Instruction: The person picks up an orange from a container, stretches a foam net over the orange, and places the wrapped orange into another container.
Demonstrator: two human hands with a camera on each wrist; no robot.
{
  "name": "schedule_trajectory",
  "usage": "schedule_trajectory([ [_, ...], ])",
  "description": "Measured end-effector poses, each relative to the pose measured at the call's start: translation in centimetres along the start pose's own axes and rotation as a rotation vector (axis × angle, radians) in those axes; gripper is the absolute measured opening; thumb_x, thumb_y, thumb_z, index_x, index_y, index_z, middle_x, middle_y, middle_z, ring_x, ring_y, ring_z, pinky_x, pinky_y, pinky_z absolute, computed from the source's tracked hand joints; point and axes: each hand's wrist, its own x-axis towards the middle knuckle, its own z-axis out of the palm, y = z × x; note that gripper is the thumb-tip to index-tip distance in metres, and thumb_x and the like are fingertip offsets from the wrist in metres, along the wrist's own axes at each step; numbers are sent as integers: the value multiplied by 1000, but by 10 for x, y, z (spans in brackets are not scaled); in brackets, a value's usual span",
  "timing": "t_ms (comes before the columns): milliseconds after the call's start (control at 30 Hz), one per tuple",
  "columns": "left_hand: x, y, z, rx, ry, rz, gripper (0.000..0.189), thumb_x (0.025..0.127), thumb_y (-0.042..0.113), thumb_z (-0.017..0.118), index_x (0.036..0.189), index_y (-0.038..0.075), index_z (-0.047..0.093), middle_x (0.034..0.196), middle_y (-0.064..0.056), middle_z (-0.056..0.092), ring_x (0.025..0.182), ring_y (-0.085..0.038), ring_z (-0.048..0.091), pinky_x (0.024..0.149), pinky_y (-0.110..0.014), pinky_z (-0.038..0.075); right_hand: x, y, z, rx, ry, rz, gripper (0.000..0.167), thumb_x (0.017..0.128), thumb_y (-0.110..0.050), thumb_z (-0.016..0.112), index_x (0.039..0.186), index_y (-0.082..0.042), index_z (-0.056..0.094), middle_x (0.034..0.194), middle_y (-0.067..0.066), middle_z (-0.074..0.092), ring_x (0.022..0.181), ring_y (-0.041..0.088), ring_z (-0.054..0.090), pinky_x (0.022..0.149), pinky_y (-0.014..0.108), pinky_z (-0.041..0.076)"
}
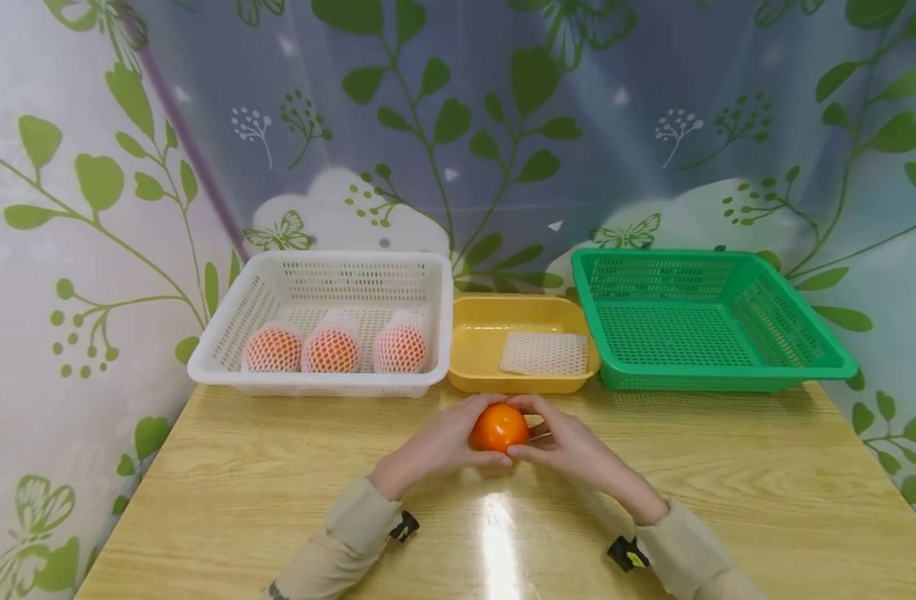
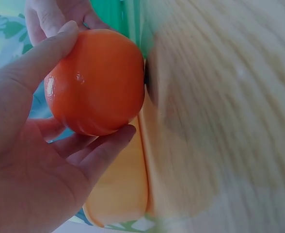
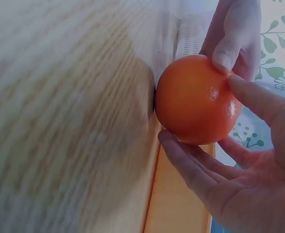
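A smooth, glossy orange persimmon (image 1: 501, 427) is at the table's middle, between both hands. My left hand (image 1: 444, 442) holds its left side, thumb nearer me and fingers curled around the far side. From the right, my right hand (image 1: 570, 442) grips it the same way. In the left wrist view the left thumb and fingers touch the persimmon (image 2: 96, 82). The right wrist view shows the right thumb and fingertips against the persimmon (image 3: 196, 99), with a small dark spot at its table-facing side. Whether it rests on the wood is hard to tell.
A white basket (image 1: 322, 379) at back left holds three fruits in foam nets (image 1: 332, 346). Behind the hands, a yellow tray (image 1: 473, 381) contains a flat white foam net (image 1: 543, 353). A green basket (image 1: 683, 371) stands at back right. Patterned curtains hang behind the wooden table (image 1: 277, 450).
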Motion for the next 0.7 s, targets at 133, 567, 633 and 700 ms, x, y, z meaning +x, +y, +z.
schedule_trajectory([
  [133,-1,-2,0,-7,1,-4,77,85,44,81,147,13,46,142,-5,57,120,-24,60,100,-42,52,3,-4,-4,-10,15,-5,54,96,-27,72,142,-8,50,142,17,55,111,33,66,91,42,58],
  [567,-1,2,1,2,-15,-9,81,89,40,79,153,11,39,146,-11,52,125,-27,58,105,-46,49,55,-6,-45,-480,438,-59,31,99,-12,67,128,-2,64,123,20,67,105,38,65,85,51,58],
  [633,-1,3,2,7,-16,4,81,89,39,79,153,10,39,145,-12,52,125,-27,58,105,-45,49,63,-1,-49,-576,455,-46,31,98,-10,67,126,1,65,120,22,67,104,39,64,84,52,56],
  [700,-2,4,2,5,-17,9,81,89,38,79,154,10,38,145,-12,52,125,-27,58,105,-45,49,70,3,-51,-677,450,-40,30,98,-7,66,125,4,65,119,24,66,104,41,64,85,53,55],
])
